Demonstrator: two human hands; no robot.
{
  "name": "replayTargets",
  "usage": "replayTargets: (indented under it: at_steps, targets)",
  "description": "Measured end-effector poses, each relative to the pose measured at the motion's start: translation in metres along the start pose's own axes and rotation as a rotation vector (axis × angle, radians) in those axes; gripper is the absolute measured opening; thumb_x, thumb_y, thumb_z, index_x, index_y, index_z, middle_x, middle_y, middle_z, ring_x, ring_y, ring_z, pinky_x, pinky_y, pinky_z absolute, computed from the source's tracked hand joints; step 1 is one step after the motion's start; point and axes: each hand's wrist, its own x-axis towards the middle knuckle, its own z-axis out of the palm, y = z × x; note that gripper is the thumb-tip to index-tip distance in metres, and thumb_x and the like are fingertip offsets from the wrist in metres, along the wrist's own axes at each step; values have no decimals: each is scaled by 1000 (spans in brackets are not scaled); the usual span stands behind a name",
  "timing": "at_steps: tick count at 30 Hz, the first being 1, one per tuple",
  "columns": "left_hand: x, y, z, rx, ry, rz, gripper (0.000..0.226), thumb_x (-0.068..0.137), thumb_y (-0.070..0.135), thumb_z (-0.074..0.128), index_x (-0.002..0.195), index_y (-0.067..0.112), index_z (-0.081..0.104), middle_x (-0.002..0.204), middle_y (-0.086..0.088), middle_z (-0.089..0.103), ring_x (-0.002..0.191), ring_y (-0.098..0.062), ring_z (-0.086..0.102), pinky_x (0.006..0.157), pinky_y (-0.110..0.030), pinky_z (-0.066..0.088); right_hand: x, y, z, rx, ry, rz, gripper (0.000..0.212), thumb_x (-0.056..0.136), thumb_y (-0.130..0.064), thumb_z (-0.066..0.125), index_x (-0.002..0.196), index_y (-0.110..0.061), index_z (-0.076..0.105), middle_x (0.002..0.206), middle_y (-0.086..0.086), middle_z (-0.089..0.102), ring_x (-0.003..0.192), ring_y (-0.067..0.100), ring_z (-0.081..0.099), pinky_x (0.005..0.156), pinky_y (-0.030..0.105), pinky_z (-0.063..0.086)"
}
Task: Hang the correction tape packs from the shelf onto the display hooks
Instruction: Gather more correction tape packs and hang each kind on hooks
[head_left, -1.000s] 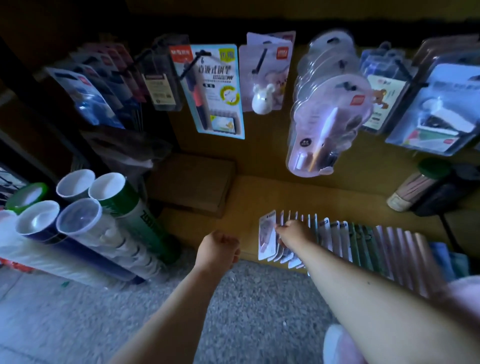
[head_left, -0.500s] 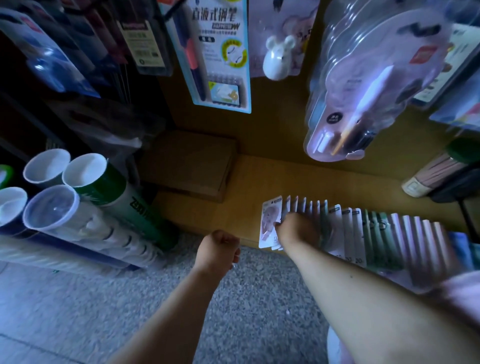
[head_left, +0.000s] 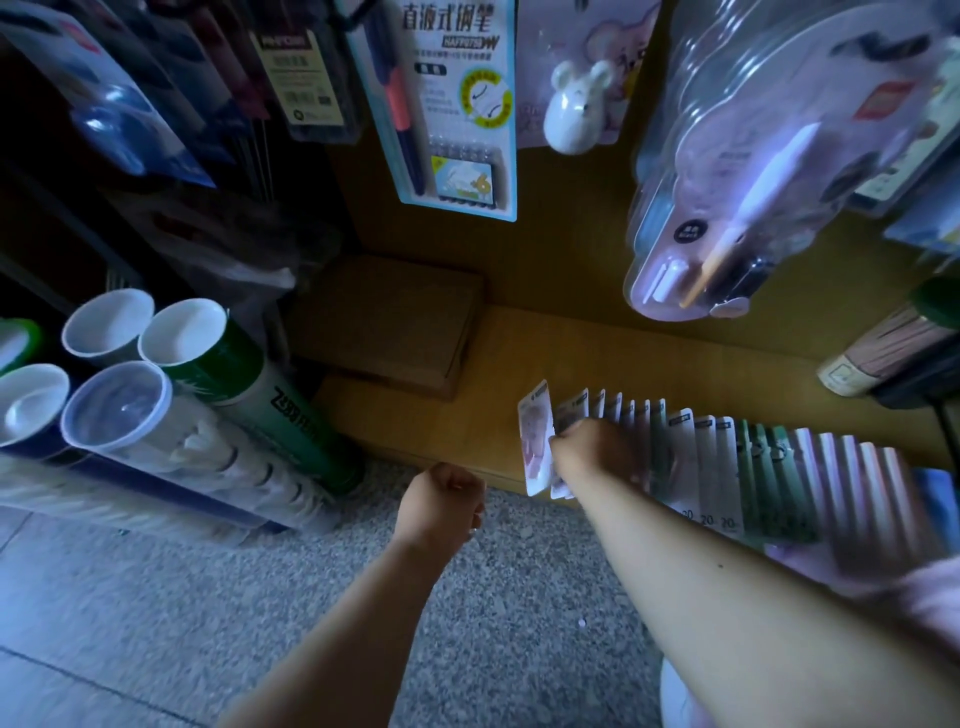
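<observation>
Judging from how the row of correction tape packs (head_left: 727, 457) stands on edge along the front of the wooden shelf (head_left: 441, 415), nearly all of the job is left: no pack from this row appears to be on a hook yet, though the cards hanging above the shelf are too varied to rule that out. The right hand (head_left: 592, 452) reaches into the left end of the row, its fingers curled into the packs just behind the outermost pink-printed card (head_left: 535, 436); whether they already pinch a pack or only part the cards cannot be told, since the fingertips are hidden among them. The left hand (head_left: 441, 499) hovers in front of the shelf's edge, over the speckled floor, loosely fisted and holding nothing visible. Above the shelf hang a fountain pen card (head_left: 457, 104), a mouse-shaped item in a blister (head_left: 571, 109) and a stack of clear blister packs (head_left: 753, 171). Left of the shelf lie capped tubes (head_left: 119, 410); at least the clear one holds stacked shuttlecocks. A cardboard box (head_left: 389, 322) sits closed at the shelf's back corner.
</observation>
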Motion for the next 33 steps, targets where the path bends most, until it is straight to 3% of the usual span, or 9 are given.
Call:
replayTargets:
  at_steps: [1,3,4,7,11,17,23,29,33]
  targets:
    - [1,1,0,9,11,-3,14,90,14,59,80,10,67,65,-4,67,58,-19,60,59,-32,50,1,-4,-2,159,-14,29,52,88,-35,55,138,-20,48,151,14,37,144,30,24,118,37,20]
    - [3,5,-1,49,48,-1,13,90,16,58,88,6,67,70,-9,67,65,-26,62,65,-37,53,-1,-14,-11,484,-46,90,17,84,-29,61,93,-20,72,99,7,71,104,26,65,74,22,49]
    - [4,7,-1,75,66,1,17,90,17,58,94,4,67,75,-14,68,71,-31,65,66,-38,54,-4,-17,-15,593,-59,82,12,82,-28,64,80,-19,71,81,2,71,84,22,68,59,19,44]
    - [9,17,-1,128,107,-14,31,90,22,57,110,0,64,90,-17,70,81,-29,67,55,-29,45,-12,-20,-22,840,-93,19,21,79,-23,74,61,-22,63,68,-4,66,69,14,62,63,23,45]
    - [12,25,5,14,73,-36,48,94,33,62,130,3,53,119,-17,65,110,-33,63,93,-39,53,-22,-20,-28,1045,-197,-13,20,77,-14,76,64,-22,64,67,-7,64,66,7,57,57,18,40]
    - [6,19,12,-370,31,-55,19,87,27,74,96,11,68,87,-8,71,78,-22,68,55,-24,51,-33,-15,-28,1006,-259,-61,18,79,-17,75,65,-21,64,64,-8,62,69,11,57,58,19,41]
    - [2,14,12,-518,-38,-39,24,85,21,76,104,9,68,105,-18,74,99,-35,71,90,-57,56,-26,19,-27,663,32,141,21,90,-39,60,82,-21,65,67,5,71,54,26,70,56,41,60]
    - [1,7,12,-552,-64,-12,34,77,27,79,104,8,70,106,-20,74,103,-40,69,93,-62,52,-13,24,-7,253,74,96,44,93,-51,40,116,-24,67,127,11,63,130,27,49,111,43,33]
    - [7,-2,10,-557,-64,-41,12,91,11,68,102,8,69,101,-18,72,101,-39,68,85,-50,54,-10,20,-8,16,124,52,50,97,-46,36,138,-20,49,149,8,42,145,22,19,119,37,11]
